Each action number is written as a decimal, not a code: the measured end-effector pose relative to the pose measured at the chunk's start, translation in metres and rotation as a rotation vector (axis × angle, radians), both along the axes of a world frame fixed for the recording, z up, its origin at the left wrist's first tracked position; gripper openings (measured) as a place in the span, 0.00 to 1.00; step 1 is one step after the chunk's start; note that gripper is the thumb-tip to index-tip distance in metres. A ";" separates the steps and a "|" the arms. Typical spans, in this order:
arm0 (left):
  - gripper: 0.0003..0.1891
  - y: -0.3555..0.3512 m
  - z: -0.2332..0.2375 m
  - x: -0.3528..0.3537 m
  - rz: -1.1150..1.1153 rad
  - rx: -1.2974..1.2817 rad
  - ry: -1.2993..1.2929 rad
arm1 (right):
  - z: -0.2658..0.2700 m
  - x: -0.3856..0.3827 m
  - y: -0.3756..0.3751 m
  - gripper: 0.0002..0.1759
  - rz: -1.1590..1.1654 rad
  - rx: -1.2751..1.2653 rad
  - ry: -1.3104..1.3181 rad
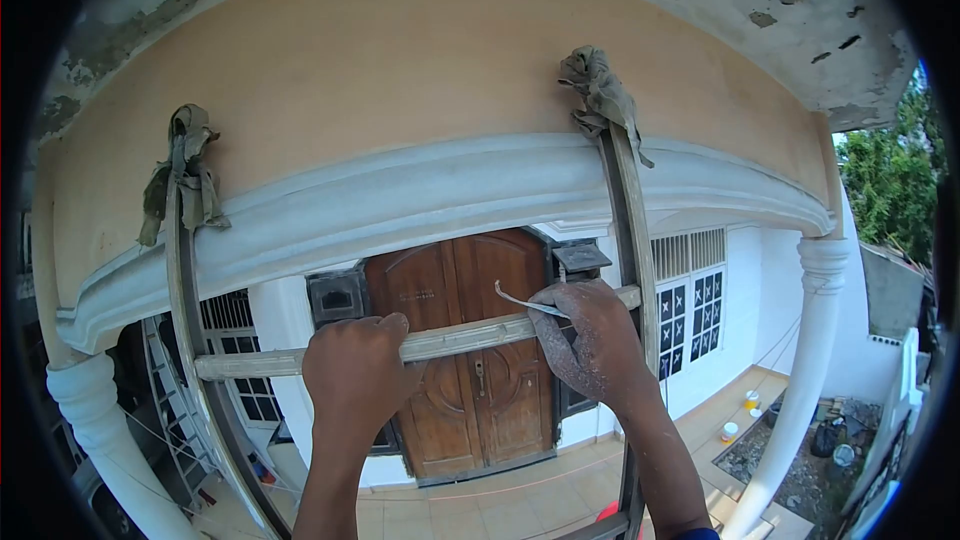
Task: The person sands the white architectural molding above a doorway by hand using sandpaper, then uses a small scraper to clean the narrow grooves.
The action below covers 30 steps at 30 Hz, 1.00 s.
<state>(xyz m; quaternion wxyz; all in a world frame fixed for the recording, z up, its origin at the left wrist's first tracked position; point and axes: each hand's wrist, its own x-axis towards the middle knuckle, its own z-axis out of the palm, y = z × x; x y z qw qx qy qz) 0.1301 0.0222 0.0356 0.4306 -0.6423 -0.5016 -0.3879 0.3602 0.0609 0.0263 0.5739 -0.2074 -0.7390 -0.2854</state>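
A wooden ladder stands before me, and my left hand [357, 365] is wrapped round its rung [468, 339]. Toward the rung's right end is my right hand [592, 342], dusted with white powder. Its fingers are closed on a thin, pale strip [528, 304] with a curled end, which sticks out to the left above the rung. Grey rags are tied over the tops of the left rail [183, 280] and the right rail [628, 210]; the left rag [186, 175] and the right rag [603, 95] lie against the peach wall [400, 60].
A white moulded ledge [420, 185] crosses behind the rails. Below are a wooden double door [470, 390] and a tiled floor [480, 510]. A white column [815, 360] rises at right, with small buckets [729, 431] near it. Another ladder [175, 400] leans at left.
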 end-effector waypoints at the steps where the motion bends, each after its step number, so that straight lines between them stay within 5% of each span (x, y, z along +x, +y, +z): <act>1: 0.13 0.000 0.000 0.002 0.009 0.000 -0.018 | 0.001 0.001 0.000 0.10 0.003 0.004 -0.017; 21: 0.14 0.008 -0.004 0.007 0.100 0.089 -0.032 | -0.002 0.010 0.004 0.11 0.076 -0.060 -0.054; 30: 0.11 0.013 -0.008 0.006 0.082 0.142 -0.018 | -0.007 0.011 0.016 0.11 0.183 0.121 0.035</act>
